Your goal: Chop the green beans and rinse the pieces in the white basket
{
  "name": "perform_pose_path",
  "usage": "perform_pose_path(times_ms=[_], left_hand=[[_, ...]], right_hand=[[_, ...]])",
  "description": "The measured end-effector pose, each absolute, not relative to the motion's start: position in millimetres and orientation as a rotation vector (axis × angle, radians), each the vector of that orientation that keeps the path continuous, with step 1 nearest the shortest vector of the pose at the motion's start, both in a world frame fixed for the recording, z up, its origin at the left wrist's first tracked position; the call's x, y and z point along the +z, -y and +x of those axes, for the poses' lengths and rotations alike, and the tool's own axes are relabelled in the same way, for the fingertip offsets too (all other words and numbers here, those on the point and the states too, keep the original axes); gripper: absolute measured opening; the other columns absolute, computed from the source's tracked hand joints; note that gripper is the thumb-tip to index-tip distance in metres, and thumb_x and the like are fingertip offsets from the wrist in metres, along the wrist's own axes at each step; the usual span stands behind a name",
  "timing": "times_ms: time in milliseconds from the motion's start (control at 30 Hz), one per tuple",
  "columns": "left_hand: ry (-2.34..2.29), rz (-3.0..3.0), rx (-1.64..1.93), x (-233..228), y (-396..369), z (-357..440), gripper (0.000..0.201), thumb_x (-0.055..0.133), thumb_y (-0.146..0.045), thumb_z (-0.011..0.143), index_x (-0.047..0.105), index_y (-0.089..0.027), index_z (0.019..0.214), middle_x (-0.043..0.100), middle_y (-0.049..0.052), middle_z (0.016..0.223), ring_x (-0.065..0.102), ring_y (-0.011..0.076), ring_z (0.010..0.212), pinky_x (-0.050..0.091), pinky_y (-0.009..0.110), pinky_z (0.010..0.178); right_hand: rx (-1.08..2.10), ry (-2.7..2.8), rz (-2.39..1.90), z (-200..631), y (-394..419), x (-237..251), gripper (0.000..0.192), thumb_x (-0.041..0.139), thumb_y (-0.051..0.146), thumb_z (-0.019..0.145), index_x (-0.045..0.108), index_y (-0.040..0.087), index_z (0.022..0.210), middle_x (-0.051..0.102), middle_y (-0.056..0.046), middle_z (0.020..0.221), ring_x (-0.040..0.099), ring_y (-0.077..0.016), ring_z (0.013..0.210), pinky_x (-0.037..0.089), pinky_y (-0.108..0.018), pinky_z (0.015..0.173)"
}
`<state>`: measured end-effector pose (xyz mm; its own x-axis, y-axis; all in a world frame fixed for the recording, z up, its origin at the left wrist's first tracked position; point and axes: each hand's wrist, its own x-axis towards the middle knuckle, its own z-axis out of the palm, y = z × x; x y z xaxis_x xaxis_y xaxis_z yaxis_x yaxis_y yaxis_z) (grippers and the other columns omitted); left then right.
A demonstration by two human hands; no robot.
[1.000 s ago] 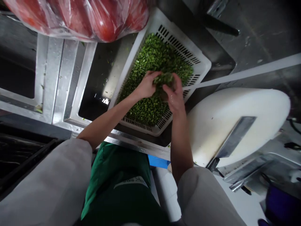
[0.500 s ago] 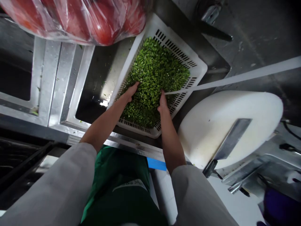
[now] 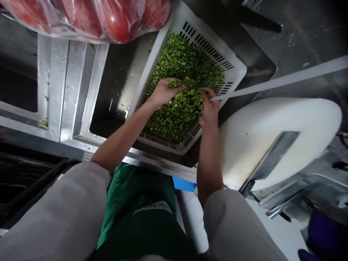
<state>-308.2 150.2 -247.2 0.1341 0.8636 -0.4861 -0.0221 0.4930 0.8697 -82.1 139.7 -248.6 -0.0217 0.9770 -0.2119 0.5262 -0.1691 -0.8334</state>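
A white slotted plastic basket (image 3: 237,69) stands in the metal sink, holding a heap of chopped green vegetable pieces (image 3: 170,125). My left hand (image 3: 164,93) is cupped around a raised clump of these pieces from the left, thumb and fingers curled. From the right, my right hand (image 3: 210,108) curls around the same clump, its fingertips partly hidden among the greens. Between both hands the clump sits a little above the rest of the heap. A long white strip (image 3: 272,83) slants in from the right edge and ends at my right hand.
A clear plastic bag of red tomatoes (image 3: 116,21) lies at the upper left. On the right, a cleaver (image 3: 280,154) rests on a round white cutting board (image 3: 250,123). The sink rim (image 3: 94,83) runs left of the basket. A dark spout-like bar (image 3: 261,20) juts at the top right.
Both hands were pushed down into the greens and have come up, with a clump gathered between them. My right hand has shifted right. The view has moved slightly.
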Motion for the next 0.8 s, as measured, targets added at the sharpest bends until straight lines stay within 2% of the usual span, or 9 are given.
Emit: perform_pose_path(times_ms=[167,267,333,400,433,500,567,667,800], left_hand=[[-1.247,0.997,0.823,-231,-148,-307,0.034,0.079,-0.043,0.096,0.075,-0.022,0.123,0.078,0.009,0.121,0.064,0.0358,0.141,0.052,0.055,0.121],[-1.258,1.195,0.755,-233,-144,-313,0.035,0.074,-0.042,0.097,0.076,-0.022,0.126,0.078,0.011,0.128,0.059,0.0360,0.147,0.047,0.054,0.127],[-1.309,1.346,0.638,-240,-137,-315,0.038,0.070,-0.042,0.098,0.077,-0.023,0.131,0.075,0.012,0.138,0.053,0.0380,0.153,0.042,0.056,0.130],[-1.405,1.487,0.465,-249,-123,-314,0.047,0.067,-0.042,0.099,0.073,-0.026,0.143,0.065,0.013,0.157,0.038,0.0417,0.163,0.034,0.064,0.134],[-1.448,1.553,0.364,-252,-113,-312,0.055,0.066,-0.043,0.099,0.069,-0.027,0.151,0.055,0.013,0.168,0.028,0.0438,0.168,0.029,0.069,0.134],[-1.483,1.676,0.160,-258,-87,-307,0.073,0.066,-0.047,0.099,0.052,-0.027,0.168,0.031,0.012,0.184,0.007,0.0468,0.173,0.018,0.078,0.133],[-1.435,1.780,-0.003,-262,-61,-305,0.088,0.064,-0.051,0.100,0.033,-0.025,0.178,0.012,0.012,0.188,-0.006,0.0474,0.173,0.012,0.083,0.131],[-1.304,1.869,-0.117,-266,-41,-309,0.097,0.066,-0.055,0.099,0.023,-0.027,0.181,0.002,0.012,0.189,-0.010,0.0471,0.173,0.010,0.085,0.130],[-1.314,1.865,-0.146,-275,-61,-312,0.096,0.069,-0.057,0.099,0.023,-0.035,0.180,0.003,0.010,0.189,-0.001,0.0504,0.172,0.015,0.087,0.128]], right_hand=[[0.996,1.539,-1.693,-102,-130,-203,0.040,0.066,0.063,0.100,0.073,0.028,0.118,0.070,-0.006,0.125,0.064,-0.0303,0.132,0.051,-0.056,0.121],[1.031,1.605,-1.704,-105,-128,-204,0.044,0.064,0.066,0.101,0.073,0.029,0.122,0.070,-0.008,0.130,0.061,-0.0325,0.139,0.051,-0.059,0.121],[1.083,1.653,-1.723,-105,-127,-220,0.048,0.061,0.068,0.102,0.072,0.030,0.129,0.070,-0.010,0.134,0.060,-0.0328,0.141,0.049,-0.060,0.123],[1.114,1.733,-1.792,-108,-121,-243,0.054,0.056,0.068,0.105,0.068,0.030,0.141,0.069,-0.012,0.142,0.057,-0.0334,0.145,0.046,-0.062,0.125],[1.102,1.789,-1.861,-111,-114,-254,0.058,0.052,0.067,0.106,0.064,0.029,0.148,0.065,-0.014,0.149,0.053,-0.0343,0.149,0.044,-0.063,0.126],[1.011,1.925,-2.050,-120,-89,-272,0.066,0.042,0.062,0.110,0.053,0.025,0.163,0.052,-0.018,0.166,0.041,-0.0368,0.160,0.039,-0.067,0.128],[0.883,2.083,-2.222,-131,-56,-280,0.070,0.036,0.054,0.111,0.040,0.020,0.173,0.035,-0.020,0.178,0.025,-0.0388,0.168,0.032,-0.069,0.130],[0.782,2.279,-2.332,-141,-17,-280,0.072,0.036,0.046,0.111,0.033,0.018,0.177,0.024,-0.020,0.183,0.016,-0.0408,0.170,0.026,-0.070,0.132],[0.826,2.253,-2.488,-144,-30,-284,0.073,0.039,0.043,0.110,0.032,0.015,0.177,0.036,-0.030,0.174,0.030,-0.0476,0.164,0.029,-0.076,0.126]])
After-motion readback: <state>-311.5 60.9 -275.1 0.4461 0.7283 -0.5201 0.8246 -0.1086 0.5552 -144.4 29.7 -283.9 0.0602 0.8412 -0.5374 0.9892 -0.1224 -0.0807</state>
